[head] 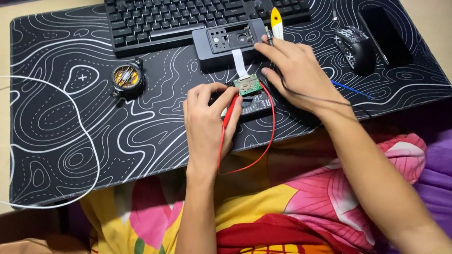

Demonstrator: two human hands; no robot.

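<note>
A black desk mat (91, 134) patterned with white contour lines is spread beneath both hands; a black keyboard (203, 9) is laid at its far edge, well beyond the fingertips; a dark rectangular casing (229, 43) with an opened top is set just beyond the fingers, and a white ribbon cable (239, 63) is run from it down to the board between the hands. A black mouse (355, 48) is placed to the right of the right hand's fingers, with a dark flat phone-like slab (387, 33) further right; a round black part with a brass-coloured centre (127, 79) is seen well to the left of the left hand's fingers. The left hand (207, 118) is curled, and a red probe (230, 111) is pinched between its thumb and forefinger, the red lead (266, 139) being looped below the wrist. The right hand (298, 72) is arched with fingers loosely spread, a black probe wire (316, 99) being trailed from under it; whether the probe is pinched cannot be told. The small green circuit board (247, 84) is found between the two sets of fingertips, on a dark module (255, 104); a yellow-and-white tool tip (276, 22) is seen just beyond the right forefinger.
</note>
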